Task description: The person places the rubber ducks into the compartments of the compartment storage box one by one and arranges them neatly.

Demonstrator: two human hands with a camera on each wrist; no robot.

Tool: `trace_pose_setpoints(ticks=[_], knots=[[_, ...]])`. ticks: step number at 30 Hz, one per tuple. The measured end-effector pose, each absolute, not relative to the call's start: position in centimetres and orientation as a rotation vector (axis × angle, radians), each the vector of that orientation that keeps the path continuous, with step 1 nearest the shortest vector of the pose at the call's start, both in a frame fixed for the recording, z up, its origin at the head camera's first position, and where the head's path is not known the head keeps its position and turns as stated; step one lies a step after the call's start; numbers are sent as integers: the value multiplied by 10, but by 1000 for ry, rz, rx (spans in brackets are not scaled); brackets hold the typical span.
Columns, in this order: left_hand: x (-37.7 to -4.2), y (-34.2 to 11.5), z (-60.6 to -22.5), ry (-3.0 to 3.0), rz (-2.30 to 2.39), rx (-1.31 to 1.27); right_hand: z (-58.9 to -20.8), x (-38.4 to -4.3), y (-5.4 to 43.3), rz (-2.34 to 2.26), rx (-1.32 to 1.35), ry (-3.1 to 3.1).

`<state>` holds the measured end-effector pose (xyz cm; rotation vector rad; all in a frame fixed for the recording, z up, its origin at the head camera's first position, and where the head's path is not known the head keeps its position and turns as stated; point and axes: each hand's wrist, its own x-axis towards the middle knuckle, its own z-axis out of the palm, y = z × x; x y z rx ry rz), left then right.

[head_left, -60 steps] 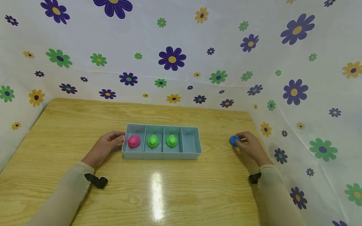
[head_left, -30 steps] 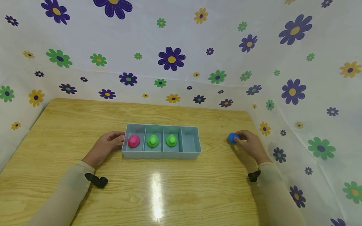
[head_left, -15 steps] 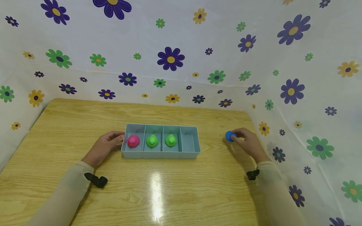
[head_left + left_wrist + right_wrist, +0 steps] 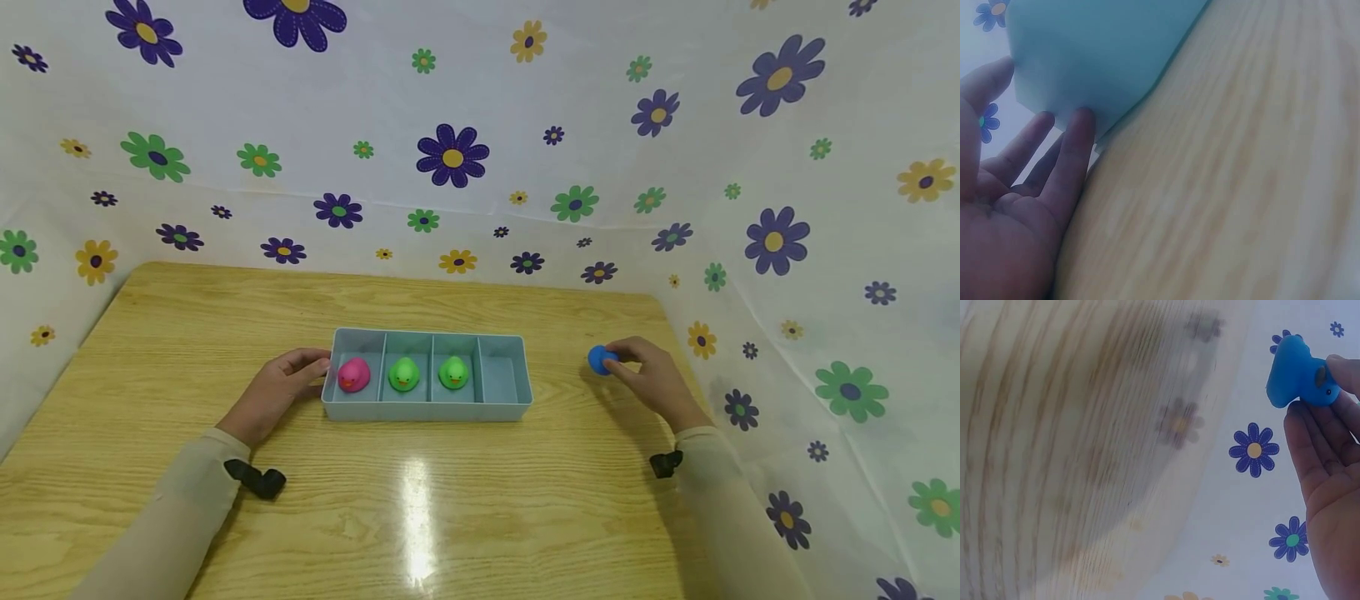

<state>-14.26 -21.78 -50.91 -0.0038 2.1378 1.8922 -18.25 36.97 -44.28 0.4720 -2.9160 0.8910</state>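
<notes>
My right hand [image 4: 651,379] pinches a blue rubber duck [image 4: 599,360] between thumb and fingers, to the right of the box. In the right wrist view the duck [image 4: 1297,372] is held by its head, its base turned away from the palm. My left hand [image 4: 277,392] touches the left end of a light blue divided box [image 4: 427,412]; in the left wrist view its fingertips [image 4: 1082,119] rest against the end wall, fingers nearly straight. Inside, a pink rubber duck [image 4: 354,375] sits in the leftmost compartment. Green rubber ducks [image 4: 404,375] occupy the two middle compartments, one in each.
The box stands on a wooden table [image 4: 510,508] with a light glare near the front. A white flowered cloth [image 4: 390,108] hangs behind the table and along both sides, its right side close to my right forearm.
My right hand has lifted the blue rubber duck and carried it a little left, toward the box. The left hand and the box keep their places.
</notes>
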Motion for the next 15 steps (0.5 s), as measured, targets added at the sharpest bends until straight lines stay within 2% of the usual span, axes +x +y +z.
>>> trace_pose_setpoints(ticks=[15], knots=[[-143,-217,-508,2132,1899,-9,-440,-185,354,931,538,-2877]])
